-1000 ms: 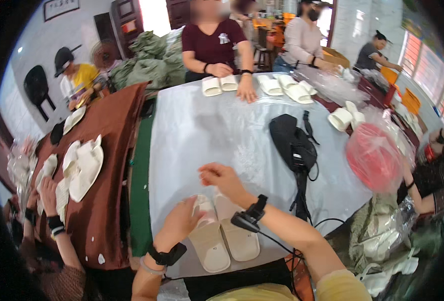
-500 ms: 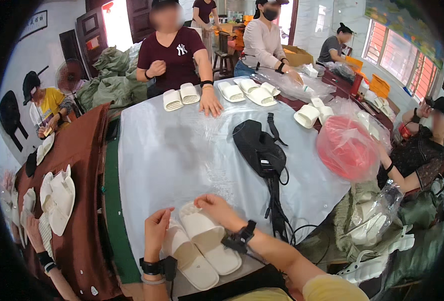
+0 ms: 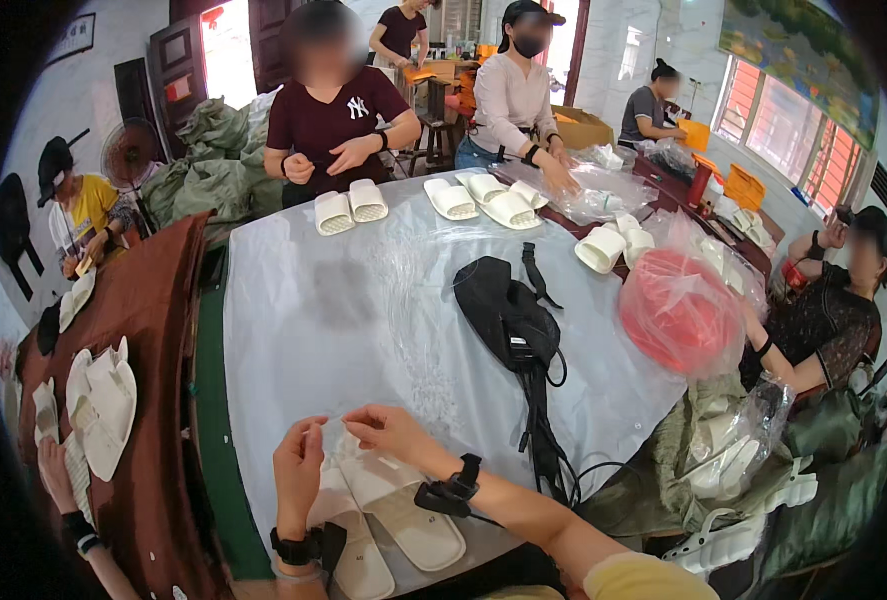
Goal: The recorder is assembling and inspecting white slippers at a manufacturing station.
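A busy workshop counter [image 3: 363, 320], sheeted in clear plastic. At its near edge the pair of white slippers [image 3: 393, 505] has slid closer; left hand [image 3: 298, 470] and right hand [image 3: 388, 430] now lift, fingers pinching a thin clear bag [image 3: 335, 428] above them, apparently ready for bagging.

Plenty of open bench [image 3: 343, 320] straight ahead of the black bag [image 3: 508, 315], on its left side, all the way up to the white slippers [image 3: 351, 207] at the far edge. Right of the bag it's tight, with the red bagged bundle [image 3: 678, 310] close by. The bag's strap and cable [image 3: 541, 430] trail down toward the near edge, blocking that side.
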A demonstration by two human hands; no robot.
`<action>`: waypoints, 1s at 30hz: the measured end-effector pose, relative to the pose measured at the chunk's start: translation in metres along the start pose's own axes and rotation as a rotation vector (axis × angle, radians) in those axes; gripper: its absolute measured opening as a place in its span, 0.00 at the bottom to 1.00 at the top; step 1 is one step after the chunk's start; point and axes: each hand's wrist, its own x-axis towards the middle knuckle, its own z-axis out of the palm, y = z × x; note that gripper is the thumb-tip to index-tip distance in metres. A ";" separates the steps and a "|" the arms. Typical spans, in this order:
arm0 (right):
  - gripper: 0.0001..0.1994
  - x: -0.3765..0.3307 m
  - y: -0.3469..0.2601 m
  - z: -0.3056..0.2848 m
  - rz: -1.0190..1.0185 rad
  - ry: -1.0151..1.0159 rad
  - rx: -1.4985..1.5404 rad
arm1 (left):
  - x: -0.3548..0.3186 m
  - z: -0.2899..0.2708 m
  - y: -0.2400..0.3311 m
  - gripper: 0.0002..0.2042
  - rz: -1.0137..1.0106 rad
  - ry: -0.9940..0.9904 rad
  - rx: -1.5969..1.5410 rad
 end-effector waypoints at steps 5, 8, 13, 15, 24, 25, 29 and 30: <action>0.13 -0.002 0.009 0.003 0.025 0.034 -0.158 | 0.001 0.002 -0.019 0.09 -0.135 -0.035 -0.154; 0.12 -0.004 0.016 0.009 -0.025 0.103 -0.138 | -0.005 0.011 -0.025 0.10 -0.035 -0.074 -0.065; 0.12 -0.001 0.018 0.009 0.008 0.148 -0.065 | -0.005 0.013 -0.022 0.10 -0.179 -0.043 -0.095; 0.12 -0.003 0.019 0.012 -0.033 0.218 0.031 | -0.005 0.013 -0.024 0.10 -0.156 -0.041 -0.097; 0.08 -0.004 0.020 0.019 -0.322 0.139 -0.252 | -0.007 0.009 -0.028 0.09 -0.022 -0.122 0.125; 0.08 -0.005 0.019 0.019 -0.317 0.144 -0.246 | -0.007 0.009 -0.026 0.09 -0.023 -0.123 0.153; 0.07 -0.006 0.018 0.018 -0.374 0.186 -0.281 | -0.006 0.012 -0.022 0.08 -0.048 -0.103 0.092; 0.07 -0.005 0.017 0.018 -0.410 0.219 -0.276 | -0.004 0.012 -0.019 0.08 -0.091 -0.098 0.000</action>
